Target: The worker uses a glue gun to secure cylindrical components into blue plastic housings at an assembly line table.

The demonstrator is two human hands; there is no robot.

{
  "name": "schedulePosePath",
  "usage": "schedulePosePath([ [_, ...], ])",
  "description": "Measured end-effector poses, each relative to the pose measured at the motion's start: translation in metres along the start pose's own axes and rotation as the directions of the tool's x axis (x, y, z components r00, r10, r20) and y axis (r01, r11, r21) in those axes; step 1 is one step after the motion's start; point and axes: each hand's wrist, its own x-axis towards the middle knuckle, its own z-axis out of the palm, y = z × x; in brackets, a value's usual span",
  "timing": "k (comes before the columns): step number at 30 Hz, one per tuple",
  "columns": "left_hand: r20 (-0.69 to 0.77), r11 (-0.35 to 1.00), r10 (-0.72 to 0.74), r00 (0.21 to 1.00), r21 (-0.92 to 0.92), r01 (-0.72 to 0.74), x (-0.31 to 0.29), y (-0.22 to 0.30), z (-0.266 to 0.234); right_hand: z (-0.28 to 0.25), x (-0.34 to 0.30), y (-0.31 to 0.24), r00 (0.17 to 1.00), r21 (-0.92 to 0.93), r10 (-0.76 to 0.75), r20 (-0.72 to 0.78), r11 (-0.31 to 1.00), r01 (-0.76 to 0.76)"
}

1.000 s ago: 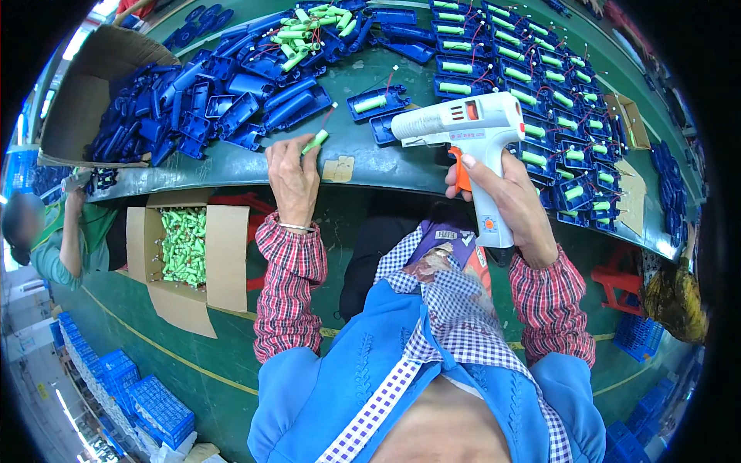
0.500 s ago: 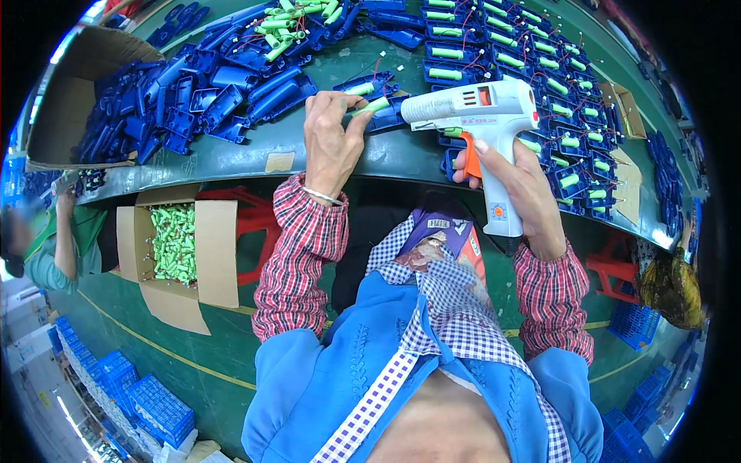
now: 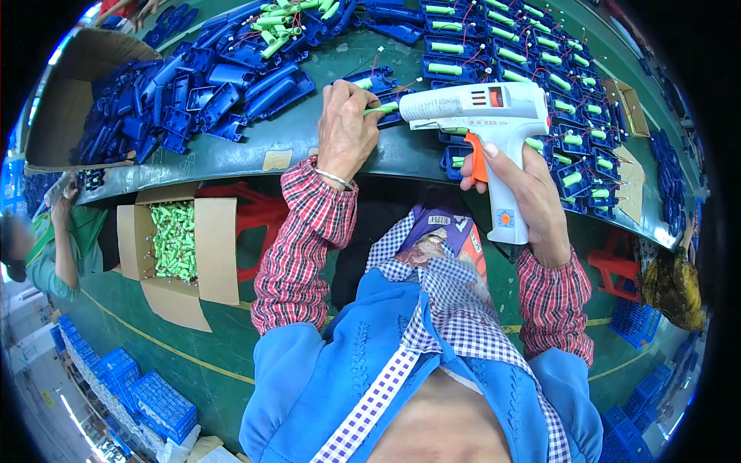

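My left hand (image 3: 347, 131) is closed on a green battery cell (image 3: 384, 108) with a thin red wire, pinching one end of it. The cell is held just over a blue plastic shell (image 3: 391, 121), right by the front end of a white hot glue gun (image 3: 519, 104); the gun hides much of the shell, and I cannot tell if its tip touches. My right hand (image 3: 534, 197) grips the gun's handle, with fingers around it near the orange trigger (image 3: 476, 160). Just beyond my left hand lies another blue shell (image 3: 378, 79) with a green cell.
Rows of blue shells (image 3: 446, 69) with green cells cover the table's right side. Loose blue shells (image 3: 224, 104) are heaped at left, beside a cardboard box (image 3: 58, 100). An open carton (image 3: 218, 251) of green cells stands below the table edge. A co-worker's arm (image 3: 63, 247) shows at far left.
My left hand has moved slightly right and turned, bringing the cell closer over the shell by the gun's front. The glue gun and my right hand have shifted slightly right.
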Motion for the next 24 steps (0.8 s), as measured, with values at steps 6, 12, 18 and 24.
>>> schedulePosePath([
  [6,0.019,1.0,0.0,1.0,0.016,0.0,0.002,0.002,0.002,0.003,0.009,-0.002,1.0,-0.052,-0.017,-0.016,0.999,0.016],
  [12,0.015,1.0,-0.002,1.0,0.003,0.002,0.001,-0.001,0.003,0.005,0.014,-0.005,1.0,-0.146,-0.001,-0.023,0.989,-0.002],
  [18,0.006,1.0,-0.004,1.0,-0.002,0.004,0.002,-0.001,0.004,0.003,0.004,-0.005,1.0,-0.143,-0.003,-0.02,0.99,0.0],
  [24,0.001,1.0,0.0,1.0,0.003,0.0,0.001,-0.003,0.004,0.005,-0.001,-0.003,1.0,-0.151,0.006,-0.009,0.989,-0.007],
])
